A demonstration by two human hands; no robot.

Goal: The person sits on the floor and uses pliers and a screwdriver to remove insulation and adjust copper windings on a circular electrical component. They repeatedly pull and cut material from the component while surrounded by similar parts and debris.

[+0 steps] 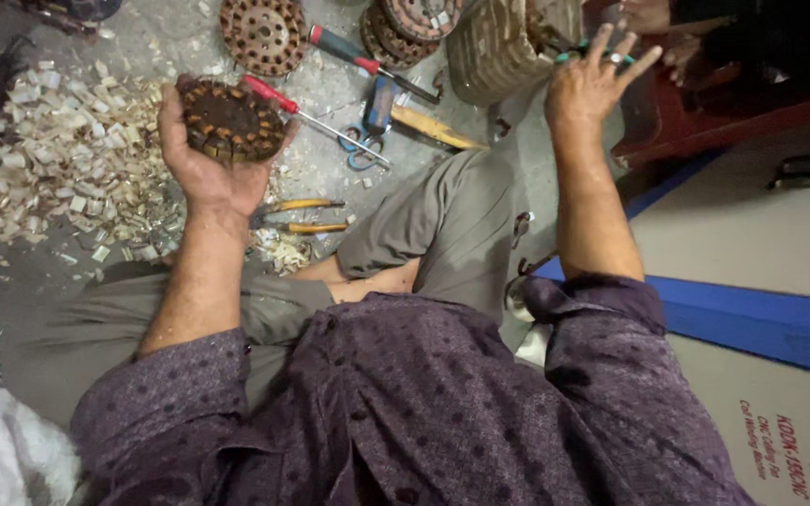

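My left hand [203, 164] is raised palm up and holds a round brown slotted metal stator core [229, 120] over the floor. My right hand [597, 84] is lifted at the upper right with its fingers spread; a thin teal tool [576, 54] shows just behind the fingers, and I cannot tell whether the hand grips it. I sit on the floor in grey trousers and a purple dotted shirt.
Pale paper scraps [77, 159] litter the floor at left. Red-handled screwdrivers [278, 98], blue scissors [367, 141], yellow-handled pliers [307, 215], more round cores [262, 33] and a woven basket [494, 47] lie ahead. A blue-edged board [752, 319] is on the right.
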